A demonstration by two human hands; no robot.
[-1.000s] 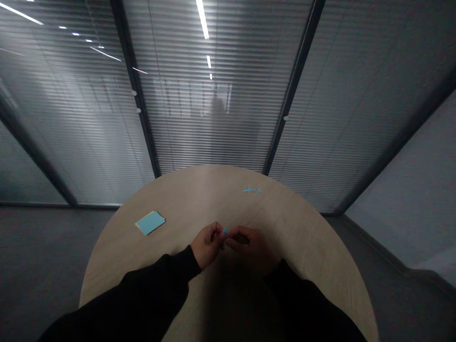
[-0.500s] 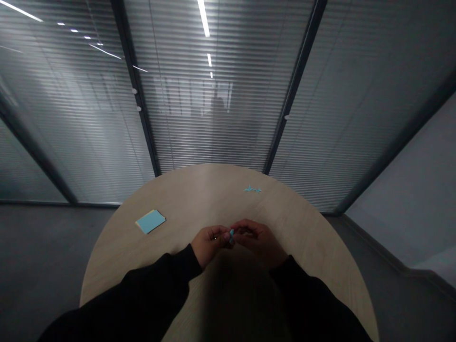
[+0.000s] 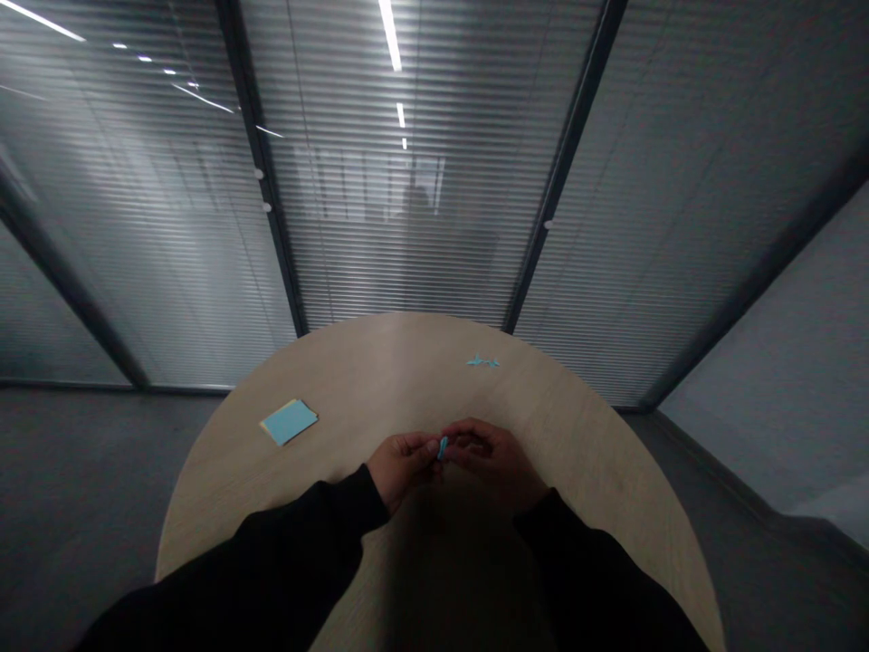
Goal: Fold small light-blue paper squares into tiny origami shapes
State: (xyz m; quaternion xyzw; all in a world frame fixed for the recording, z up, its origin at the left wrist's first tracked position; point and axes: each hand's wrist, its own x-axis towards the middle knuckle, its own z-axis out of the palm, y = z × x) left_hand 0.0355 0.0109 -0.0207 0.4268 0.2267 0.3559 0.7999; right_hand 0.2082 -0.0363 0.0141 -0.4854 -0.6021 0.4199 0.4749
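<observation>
My left hand (image 3: 402,468) and my right hand (image 3: 492,455) meet above the near half of a round light-wood table (image 3: 380,362). Between their fingertips they pinch a small piece of folded blue paper (image 3: 443,447), mostly hidden by the fingers. A small blue origami crane (image 3: 482,361) lies near the far edge of the table, well beyond my hands. To the left, a stack of blue paper squares (image 3: 289,422) lies flat, with a yellowish sheet showing beneath it.
The table's curved edge runs around the hands, and my black sleeves (image 3: 272,543) rest over its near side. Behind it stand glass partitions with slatted blinds (image 3: 400,244), and a dim figure (image 3: 417,204) shows through them. Dark grey floor (image 3: 88,471) surrounds the table.
The blue paper has shifted slightly right and now stands more upright between my fingertips. My right hand has risen a little farther up the view. The crane and stack stay in place.
</observation>
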